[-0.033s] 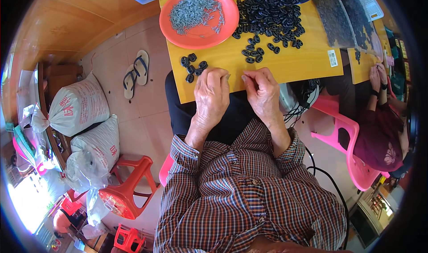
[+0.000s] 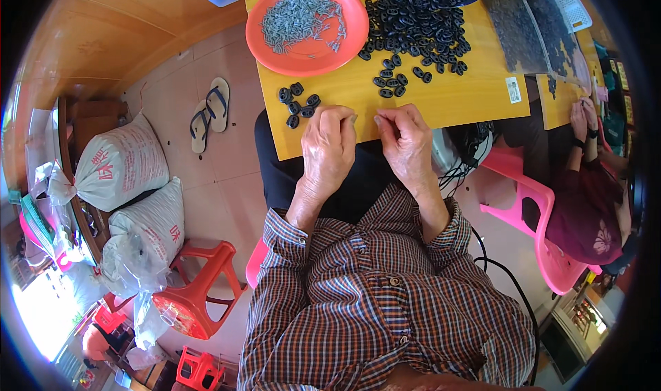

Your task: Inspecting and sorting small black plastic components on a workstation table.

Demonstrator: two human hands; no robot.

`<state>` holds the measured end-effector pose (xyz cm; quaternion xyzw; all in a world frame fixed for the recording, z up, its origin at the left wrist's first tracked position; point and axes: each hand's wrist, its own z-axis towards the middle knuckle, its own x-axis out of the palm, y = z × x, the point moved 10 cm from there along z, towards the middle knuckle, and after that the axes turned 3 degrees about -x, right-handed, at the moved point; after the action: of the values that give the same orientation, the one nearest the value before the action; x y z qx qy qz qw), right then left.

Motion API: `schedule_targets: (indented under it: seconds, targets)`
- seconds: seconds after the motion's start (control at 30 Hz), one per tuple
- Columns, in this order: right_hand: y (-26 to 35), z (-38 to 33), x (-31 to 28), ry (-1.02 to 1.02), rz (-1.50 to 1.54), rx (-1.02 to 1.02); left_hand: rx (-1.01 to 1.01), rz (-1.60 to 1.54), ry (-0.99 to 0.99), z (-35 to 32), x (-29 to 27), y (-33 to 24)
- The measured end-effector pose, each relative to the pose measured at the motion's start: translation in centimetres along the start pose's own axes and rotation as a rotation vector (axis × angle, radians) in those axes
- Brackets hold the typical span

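Note:
My left hand [image 2: 328, 143] is over the table's near edge, fingers curled and thumb pressed to them. Facing it, a short gap away, my right hand [image 2: 405, 139] is closed in a pinch. Whatever either hand holds is hidden or too small to make out. Beside my left hand lies a small group of black oval two-holed pieces [image 2: 294, 107], which look like cord locks. More of these, a loose cluster [image 2: 390, 81], lie beyond my right hand, in front of a big heap [image 2: 416, 22]. A red-orange plate [image 2: 310, 64] carries many tiny grey metal pieces, perhaps springs.
The yellow table [image 2: 475, 105] ends just under my hands. Clear bags of dark pieces [image 2: 513, 29] lie at its far right. Another person's hands [image 2: 584, 119] are at the right, near a pink chair [image 2: 533, 198]. White sacks [image 2: 124, 160], sandals [image 2: 208, 115] and a red stool [image 2: 200, 287] are left.

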<state>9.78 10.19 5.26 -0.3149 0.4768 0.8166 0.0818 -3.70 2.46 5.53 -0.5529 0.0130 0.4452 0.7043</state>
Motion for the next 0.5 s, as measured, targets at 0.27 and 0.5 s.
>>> schedule_targets:
  seconds: [0.27,0.5]
  targets:
    - [-0.8,0.7,-0.5,-0.015,-0.044,0.016,-0.186,-0.223,0.000,0.8,0.9,1.7]
    - [-3.1,2.4,-2.1,-0.082,-0.093,0.075,-0.122,-0.199,0.031,1.0,1.5,1.2]
